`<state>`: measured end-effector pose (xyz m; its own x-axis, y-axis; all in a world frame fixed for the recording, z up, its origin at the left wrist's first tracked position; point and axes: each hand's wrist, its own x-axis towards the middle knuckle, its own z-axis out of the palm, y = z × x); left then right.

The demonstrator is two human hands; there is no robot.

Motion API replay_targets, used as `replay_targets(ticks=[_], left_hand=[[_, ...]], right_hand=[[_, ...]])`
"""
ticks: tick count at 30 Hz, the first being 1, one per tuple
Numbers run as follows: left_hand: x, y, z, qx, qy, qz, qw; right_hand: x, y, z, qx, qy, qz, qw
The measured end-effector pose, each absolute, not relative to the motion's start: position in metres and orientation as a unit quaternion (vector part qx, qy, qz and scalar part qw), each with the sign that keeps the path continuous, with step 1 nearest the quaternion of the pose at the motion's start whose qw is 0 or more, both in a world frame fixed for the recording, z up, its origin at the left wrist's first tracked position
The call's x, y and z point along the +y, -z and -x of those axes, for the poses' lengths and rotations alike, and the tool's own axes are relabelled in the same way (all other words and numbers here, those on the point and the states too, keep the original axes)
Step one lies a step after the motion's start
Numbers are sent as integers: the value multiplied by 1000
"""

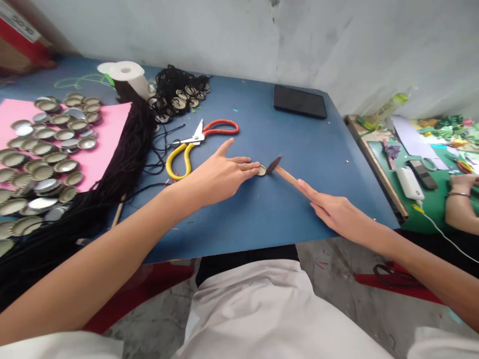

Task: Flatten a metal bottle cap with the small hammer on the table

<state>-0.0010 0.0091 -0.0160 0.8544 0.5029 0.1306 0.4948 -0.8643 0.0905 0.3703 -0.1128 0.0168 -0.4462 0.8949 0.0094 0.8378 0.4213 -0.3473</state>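
Note:
My right hand [331,212] grips the wooden handle of a small hammer [286,177], its dark metal head just right of a bottle cap [262,170]. The cap lies on the blue table [239,224]. My left hand [228,174] is open, thumb raised and fingers stretched out, with its fingertips at the cap's left edge. Just beyond that hand lie spread scissors [198,137] with one red and one yellow handle. Many loose bottle caps [48,149] cover a pink sheet [112,129] on the left.
A bundle of black cord [127,144] runs along the pink sheet. Behind it are a white roll [130,77] and caps strung on black cord [179,94]. A black phone [300,101] lies at the back right. Another person's arm [462,199] rests at a green table [422,209].

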Motion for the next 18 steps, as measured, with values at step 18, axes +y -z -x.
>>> replay_targets(ticks=[18], left_hand=[[2, 4, -11, 240, -77, -963, -93]], right_hand=[[-118, 5, -376, -819, -174, 539, 91]])
